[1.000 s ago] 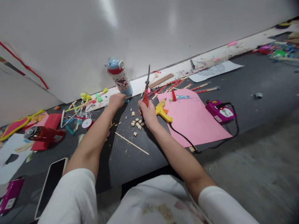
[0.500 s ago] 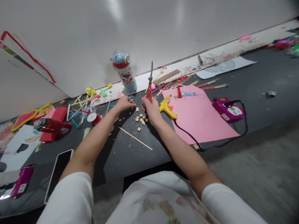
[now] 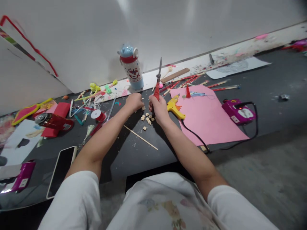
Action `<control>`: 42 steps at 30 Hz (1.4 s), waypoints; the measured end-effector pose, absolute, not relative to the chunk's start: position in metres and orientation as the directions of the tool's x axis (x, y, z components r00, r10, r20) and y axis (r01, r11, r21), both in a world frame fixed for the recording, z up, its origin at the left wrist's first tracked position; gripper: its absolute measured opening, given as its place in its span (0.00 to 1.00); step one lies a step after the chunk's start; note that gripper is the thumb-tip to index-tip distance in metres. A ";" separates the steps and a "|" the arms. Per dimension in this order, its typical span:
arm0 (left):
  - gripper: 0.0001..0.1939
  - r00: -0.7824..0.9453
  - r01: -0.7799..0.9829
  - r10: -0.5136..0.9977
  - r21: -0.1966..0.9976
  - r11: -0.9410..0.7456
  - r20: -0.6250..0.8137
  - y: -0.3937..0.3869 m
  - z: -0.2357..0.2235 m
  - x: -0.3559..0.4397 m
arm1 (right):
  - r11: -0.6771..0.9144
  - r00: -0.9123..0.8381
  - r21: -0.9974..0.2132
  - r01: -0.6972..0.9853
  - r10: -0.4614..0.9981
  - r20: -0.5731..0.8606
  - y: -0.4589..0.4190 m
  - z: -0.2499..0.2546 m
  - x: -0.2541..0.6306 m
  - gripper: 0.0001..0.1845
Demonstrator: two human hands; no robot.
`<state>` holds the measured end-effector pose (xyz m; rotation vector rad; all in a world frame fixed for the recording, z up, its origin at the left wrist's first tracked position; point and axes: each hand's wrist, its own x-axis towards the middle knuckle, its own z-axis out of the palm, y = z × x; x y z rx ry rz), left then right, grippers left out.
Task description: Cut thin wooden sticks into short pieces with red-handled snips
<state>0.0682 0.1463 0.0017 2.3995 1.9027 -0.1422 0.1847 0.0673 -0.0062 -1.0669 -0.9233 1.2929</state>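
My right hand [image 3: 158, 107] is closed around red-handled scissors [image 3: 157, 89], their narrow metal blades pointing up and away from me. To its left, my left hand [image 3: 134, 103] is closed over the table with its knuckles up. Pale bits at its fingers look like the ends of a thin wooden stick, mostly hidden by the hand. Between and below both hands lie several short cut wooden pieces [image 3: 148, 120]. A longer thin wooden stick [image 3: 141, 138] rests on the dark table [image 3: 134, 159] nearer to me.
A yellow glue gun [image 3: 176, 108] lies on pink paper [image 3: 206, 121], right of my right hand. Its cord runs toward a purple box [image 3: 237, 111]. A water bottle [image 3: 131, 68] stands behind. Leftward are a ribbon spool [image 3: 98, 115], a red can [image 3: 55, 122] and a phone [image 3: 61, 172].
The whole view has shifted slightly. My left hand has turned knuckles up and moved closer to the wooden pieces, covering more of the stick. My right hand keeps hold of the scissors.
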 end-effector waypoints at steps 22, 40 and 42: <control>0.12 0.184 0.981 0.949 0.113 -0.160 -0.257 0.128 0.016 0.029 | -0.024 0.104 -0.913 -0.408 0.992 -0.073 0.064 -0.004 0.181 0.12; 0.20 0.148 0.982 0.965 -0.087 -0.170 -0.216 0.113 0.005 0.033 | -0.012 0.103 -0.842 -0.539 0.991 -0.080 0.063 0.000 0.183 0.15; 0.21 0.153 0.981 0.967 -0.090 -0.175 -0.205 0.112 0.005 0.033 | -0.013 0.105 -0.842 -0.539 0.991 -0.082 0.063 0.000 0.183 0.14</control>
